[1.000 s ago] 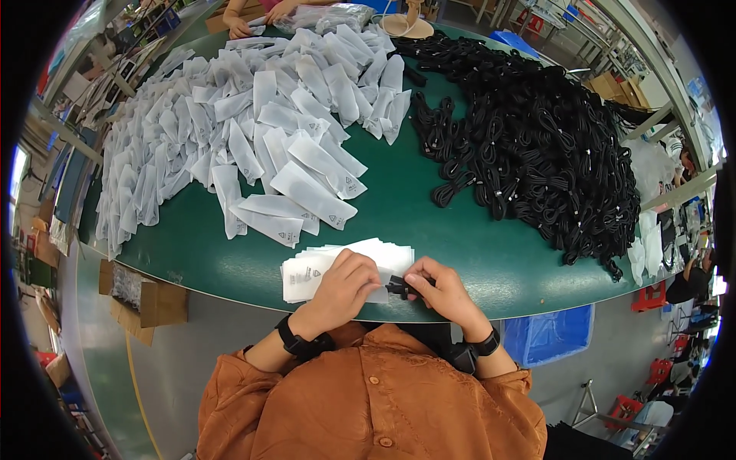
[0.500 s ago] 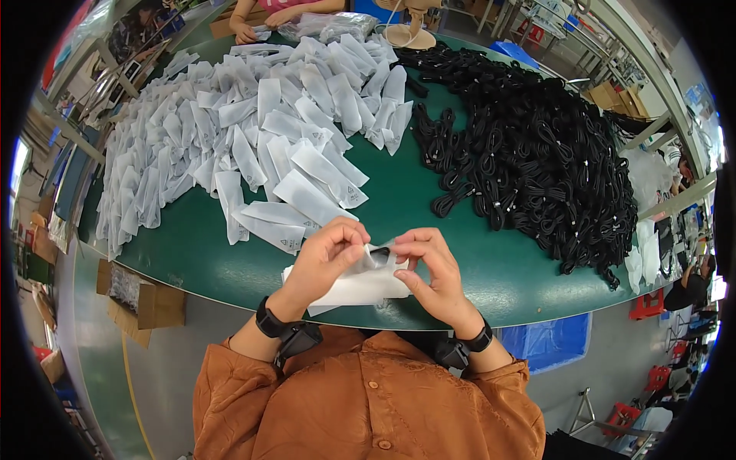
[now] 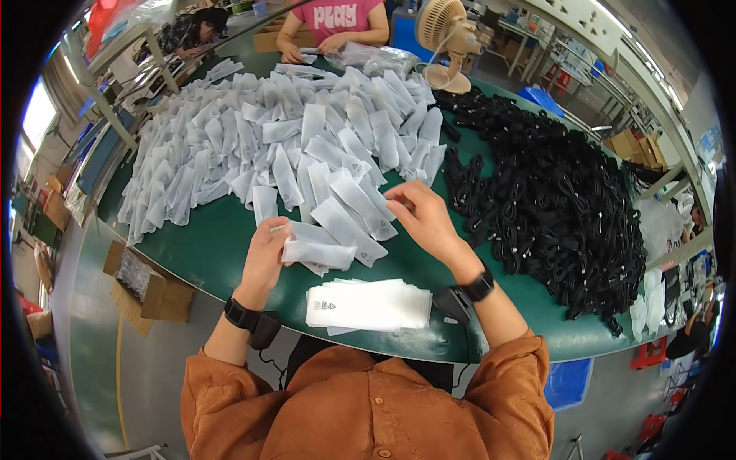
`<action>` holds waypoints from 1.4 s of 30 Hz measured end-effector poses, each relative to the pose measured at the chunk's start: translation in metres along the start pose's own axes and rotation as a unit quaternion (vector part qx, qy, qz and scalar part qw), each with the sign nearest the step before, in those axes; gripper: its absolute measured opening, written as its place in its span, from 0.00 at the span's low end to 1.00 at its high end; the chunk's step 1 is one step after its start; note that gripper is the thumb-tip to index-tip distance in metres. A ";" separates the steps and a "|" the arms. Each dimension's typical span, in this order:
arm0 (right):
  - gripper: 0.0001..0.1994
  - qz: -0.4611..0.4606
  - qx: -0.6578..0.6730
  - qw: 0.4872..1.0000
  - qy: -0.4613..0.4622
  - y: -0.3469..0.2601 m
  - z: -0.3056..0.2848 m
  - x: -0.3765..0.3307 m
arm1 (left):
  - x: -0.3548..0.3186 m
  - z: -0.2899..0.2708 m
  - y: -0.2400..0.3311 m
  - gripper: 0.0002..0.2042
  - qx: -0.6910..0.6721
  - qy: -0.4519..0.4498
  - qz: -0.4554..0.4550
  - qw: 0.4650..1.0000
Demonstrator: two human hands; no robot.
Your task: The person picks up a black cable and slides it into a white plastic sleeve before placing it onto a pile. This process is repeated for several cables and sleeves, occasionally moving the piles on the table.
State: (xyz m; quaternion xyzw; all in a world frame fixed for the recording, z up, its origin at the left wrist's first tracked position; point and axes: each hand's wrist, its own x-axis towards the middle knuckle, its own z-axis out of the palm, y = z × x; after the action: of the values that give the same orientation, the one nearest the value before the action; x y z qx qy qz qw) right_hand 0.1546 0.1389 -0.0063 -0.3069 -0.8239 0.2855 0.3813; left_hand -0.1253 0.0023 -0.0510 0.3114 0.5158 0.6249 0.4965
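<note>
Since the left hand (image 3: 267,251) has its fingers clamped on a whitish pouch (image 3: 320,254), laying it flat seems best; the right hand (image 3: 426,222) has fingers apart, seemingly empty.

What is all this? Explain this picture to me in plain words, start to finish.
There is no machine here: a person works bare-handed. A wide camera on their head looks down, so straight edges look bent. On the green table lie a heap of white bags, a heap of black cables and, nearest the person, a stack of flat white bags. The left hand holds one white bag by its end. The right hand, loosely bent, shows nothing held; whether it touches the heap is unclear. Behind the heaps stands a fan.
</note>
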 end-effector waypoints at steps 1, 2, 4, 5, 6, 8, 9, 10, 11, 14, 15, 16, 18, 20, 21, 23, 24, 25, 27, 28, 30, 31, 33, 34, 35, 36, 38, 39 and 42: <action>0.11 0.008 -0.021 1.000 -0.012 0.013 0.009 0.014 | 0.000 -0.005 -0.003 0.14 0.025 0.051 -0.007 0.998; 0.12 0.016 -0.042 0.999 -0.024 0.025 0.020 0.026 | 0.000 -0.010 -0.009 0.14 0.023 0.055 -0.001 0.998; 0.12 0.015 -0.064 0.997 -0.037 0.037 0.041 0.043 | 0.001 -0.019 -0.022 0.17 0.051 0.042 -0.039 0.997; 0.11 0.022 -0.105 0.993 -0.049 0.041 0.052 0.048 | 0.004 -0.021 -0.028 0.19 0.064 0.035 -0.059 0.996; 0.11 0.029 -0.147 0.987 -0.059 0.045 0.061 0.052 | 0.007 -0.023 -0.033 0.19 0.061 0.038 -0.053 0.996; 0.11 0.030 -0.190 0.979 -0.070 0.056 0.073 0.058 | 0.012 -0.019 -0.040 0.18 0.103 0.031 -0.076 0.991; 0.11 0.021 -0.188 0.978 -0.084 0.062 0.076 0.059 | 0.016 -0.019 -0.044 0.18 0.124 0.027 -0.089 0.988; 0.11 0.013 -0.187 0.977 -0.100 0.066 0.078 0.059 | 0.020 -0.021 -0.050 0.18 0.121 0.028 -0.086 0.989; 0.11 0.007 -0.186 0.976 -0.115 0.071 0.079 0.059 | 0.026 -0.024 -0.059 0.16 0.139 0.010 -0.058 0.989; 0.08 -0.030 -0.037 0.996 -0.075 0.062 0.063 0.053 | 0.031 -0.028 -0.069 0.11 0.169 -0.015 -0.003 0.985; 0.07 -0.043 0.037 0.997 -0.050 0.060 0.052 0.051 | 0.029 -0.023 -0.061 0.09 0.171 -0.025 -0.020 0.985; 0.07 -0.041 0.033 0.997 -0.051 0.058 0.041 0.051 | 0.029 -0.018 -0.052 0.07 0.172 -0.036 -0.037 0.984; 0.08 0.048 0.158 0.985 -0.057 0.052 0.018 0.053 | 0.036 -0.014 -0.045 0.06 0.171 -0.046 -0.053 0.983; 0.09 0.094 0.218 0.970 -0.059 0.048 0.010 0.060 | 0.052 -0.011 -0.043 0.04 0.191 -0.068 0.013 0.979; 0.10 0.089 0.232 0.968 -0.037 0.046 0.009 0.068 | 0.060 -0.010 -0.040 0.04 0.201 -0.079 0.046 0.975; 0.14 0.080 0.257 0.963 0.011 0.044 0.007 0.079 | 0.081 0.003 -0.018 0.05 0.208 -0.085 0.064 0.972; 0.14 0.080 0.256 0.963 0.013 0.043 0.009 0.080 | 0.091 0.008 -0.008 0.07 0.216 -0.086 0.081 0.969; 0.19 0.039 0.162 0.986 0.018 0.040 0.014 0.080 | 0.099 0.008 0.000 0.07 0.218 -0.084 0.081 0.969; 0.29 -0.044 -0.032 0.998 0.033 0.036 0.019 0.083 | 0.113 0.008 0.013 0.20 0.073 -0.070 0.137 0.985; 0.36 -0.034 -0.094 0.995 -0.010 0.033 0.021 0.068 | 0.110 0.002 0.013 0.20 0.074 -0.071 0.139 0.985; 0.48 0.052 -0.196 0.967 -0.152 0.012 0.023 0.020 | 0.088 -0.016 0.003 0.37 0.489 0.034 0.309 0.815; 0.53 0.133 -0.235 0.931 -0.245 0.001 0.020 -0.002 | 0.060 -0.002 0.013 0.42 0.526 -0.014 0.214 0.823; 0.56 0.059 -0.325 0.903 -0.273 0.017 0.039 -0.040 | 0.016 0.007 0.006 0.48 0.594 -0.082 0.154 0.785; 0.56 0.063 -0.331 0.903 -0.266 0.019 0.049 -0.039 | 0.007 0.000 -0.005 0.48 0.622 -0.100 0.196 0.751; 0.58 0.057 -0.306 0.916 -0.252 0.025 0.060 -0.039 | 0.012 0.001 -0.009 0.48 0.620 -0.112 0.200 0.751; 0.59 0.052 -0.281 0.928 -0.238 0.030 0.069 -0.038 | 0.018 0.002 -0.013 0.48 0.607 -0.127 0.176 0.765; 0.59 0.056 -0.277 0.929 -0.239 0.038 0.085 -0.020 | 0.032 0.003 -0.020 0.49 0.580 -0.151 0.130 0.790; 0.60 0.053 -0.269 0.930 -0.243 0.041 0.092 -0.011 | 0.042 0.003 -0.026 0.49 0.579 -0.159 0.135 0.788; 0.60 0.054 -0.276 0.938 -0.203 0.050 0.120 0.007 | 0.077 -0.008 -0.041 0.49 0.603 -0.106 0.207 0.763</action>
State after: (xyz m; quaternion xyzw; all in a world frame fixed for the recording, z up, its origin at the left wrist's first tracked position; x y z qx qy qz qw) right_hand 0.0690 0.1481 -0.1042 -0.3793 -0.9125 0.1233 0.0907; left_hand -0.1447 0.0708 -0.1020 0.7099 0.6534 0.2356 0.1165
